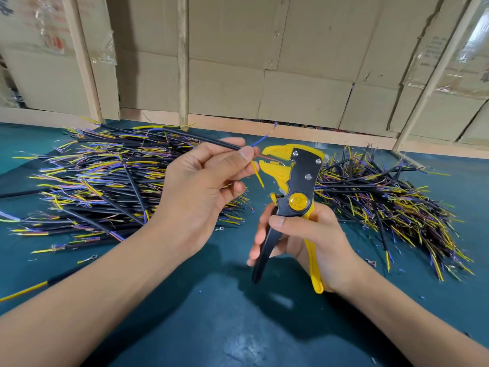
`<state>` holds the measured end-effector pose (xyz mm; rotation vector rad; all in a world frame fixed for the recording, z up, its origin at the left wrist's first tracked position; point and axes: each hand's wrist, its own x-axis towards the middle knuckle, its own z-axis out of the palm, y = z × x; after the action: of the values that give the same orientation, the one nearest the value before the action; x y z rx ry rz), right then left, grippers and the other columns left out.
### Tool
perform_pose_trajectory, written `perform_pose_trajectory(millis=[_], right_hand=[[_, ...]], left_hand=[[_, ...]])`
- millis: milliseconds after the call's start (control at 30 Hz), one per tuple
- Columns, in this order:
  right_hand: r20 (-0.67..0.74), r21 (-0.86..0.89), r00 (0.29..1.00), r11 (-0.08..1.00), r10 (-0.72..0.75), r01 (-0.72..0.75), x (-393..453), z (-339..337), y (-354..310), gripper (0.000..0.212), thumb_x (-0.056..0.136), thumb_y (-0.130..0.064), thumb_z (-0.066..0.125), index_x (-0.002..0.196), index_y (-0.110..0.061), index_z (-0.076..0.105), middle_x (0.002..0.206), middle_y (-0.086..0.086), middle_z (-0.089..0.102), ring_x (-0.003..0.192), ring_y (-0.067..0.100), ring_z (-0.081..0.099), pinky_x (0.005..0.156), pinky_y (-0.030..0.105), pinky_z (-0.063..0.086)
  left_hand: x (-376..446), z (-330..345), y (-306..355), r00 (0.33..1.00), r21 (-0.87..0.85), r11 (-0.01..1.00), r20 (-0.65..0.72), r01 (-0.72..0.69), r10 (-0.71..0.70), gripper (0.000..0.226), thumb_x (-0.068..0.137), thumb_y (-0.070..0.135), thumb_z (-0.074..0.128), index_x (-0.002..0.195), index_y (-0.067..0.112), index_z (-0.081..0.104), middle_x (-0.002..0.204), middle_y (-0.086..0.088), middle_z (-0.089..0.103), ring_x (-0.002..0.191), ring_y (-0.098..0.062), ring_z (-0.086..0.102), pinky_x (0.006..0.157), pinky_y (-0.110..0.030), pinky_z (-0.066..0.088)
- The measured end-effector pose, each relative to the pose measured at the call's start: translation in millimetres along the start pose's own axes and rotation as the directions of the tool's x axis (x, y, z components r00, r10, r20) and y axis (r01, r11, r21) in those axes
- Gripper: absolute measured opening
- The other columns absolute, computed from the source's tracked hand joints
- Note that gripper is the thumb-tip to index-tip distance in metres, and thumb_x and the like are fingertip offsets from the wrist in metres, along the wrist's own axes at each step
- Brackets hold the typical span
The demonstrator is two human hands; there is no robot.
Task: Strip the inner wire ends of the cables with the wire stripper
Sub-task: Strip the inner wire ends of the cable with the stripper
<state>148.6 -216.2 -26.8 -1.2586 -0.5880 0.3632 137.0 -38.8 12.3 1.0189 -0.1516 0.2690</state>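
- The left hand (201,178) pinches a black cable (190,136) between thumb and forefinger right at the end of its sheath, lifted above the green table (211,313), with three thin inner wires fanning out past the fingertips
- The red wire (266,157) runs straight into the mouth of the wire stripper (293,178), the blue wire (260,140) curls up and away, and the yellow wire (258,173) droops down just clear of the tool
- The right hand (312,239) wraps both handles of the stripper; the handles look spread and the yellow jaws stand slightly apart around the red wire, so the squeeze seems not yet made
- The cable looks light and fairly stiff in its sheath, while the inner wires are thin, soft and easily bent; holding close to the sheath end, as here, should keep the wire from buckling or sliding when pulled
- The fine strands are probably fragile, so too deep a bite could nick them
- A large heap of cables (105,181) lies to the left on the table and a second heap (383,197) to the right, both well apart from the hands
- Bits of insulation speckle the mat, and cardboard boxes (291,62) behind a wooden frame (182,59) close off the back
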Motion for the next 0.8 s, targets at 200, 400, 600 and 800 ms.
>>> perform_pose_trajectory(millis=[200,400,600,800], right_hand=[[-0.040,0.006,0.999,1.000,0.025,-0.024,1,1,-4,0.015,0.068,-0.017,0.071,0.076,-0.004,0.071,0.068,0.022,0.063,0.055,0.040,0.065,0.058,0.054,0.058],[-0.171,-0.015,0.984,0.999,0.049,-0.053,0,2,-6,0.019,0.054,-0.024,0.069,0.060,-0.008,0.061,0.054,0.018,0.052,0.039,0.029,0.051,0.044,0.037,0.049],[-0.141,0.182,0.972,0.970,0.187,-0.160,8,1,-1,0.018,0.077,-0.015,0.063,0.085,0.001,0.062,0.076,0.021,0.059,0.066,0.039,0.065,0.065,0.053,0.059],[-0.194,0.236,0.942,0.945,0.274,-0.226,12,-4,-2,0.022,0.076,-0.015,0.064,0.091,0.001,0.061,0.075,0.018,0.061,0.067,0.038,0.067,0.064,0.049,0.060]], left_hand=[[0,0,-3,0.999,0.069,0.997,-0.009,-0.047,0.047,0.020,0.080,0.011,0.075,0.099,0.008,0.070,0.092,-0.009,0.077,0.077,-0.017,0.071,0.057,-0.020,0.046],[0,-3,-5,0.981,0.273,0.945,-0.025,-0.180,0.194,0.015,0.077,0.015,0.082,0.090,0.013,0.075,0.078,-0.007,0.076,0.070,-0.012,0.069,0.060,-0.018,0.043],[8,-3,-3,0.902,0.656,0.698,-0.059,-0.287,0.427,0.010,0.093,0.018,0.071,0.090,0.025,0.077,0.080,0.007,0.075,0.076,-0.007,0.067,0.071,-0.025,0.052],[82,64,37,0.839,0.867,-0.046,0.492,-0.496,0.230,0.021,0.100,0.017,0.054,0.108,0.014,0.073,0.093,-0.006,0.070,0.091,-0.030,0.065,0.074,-0.032,0.044]])
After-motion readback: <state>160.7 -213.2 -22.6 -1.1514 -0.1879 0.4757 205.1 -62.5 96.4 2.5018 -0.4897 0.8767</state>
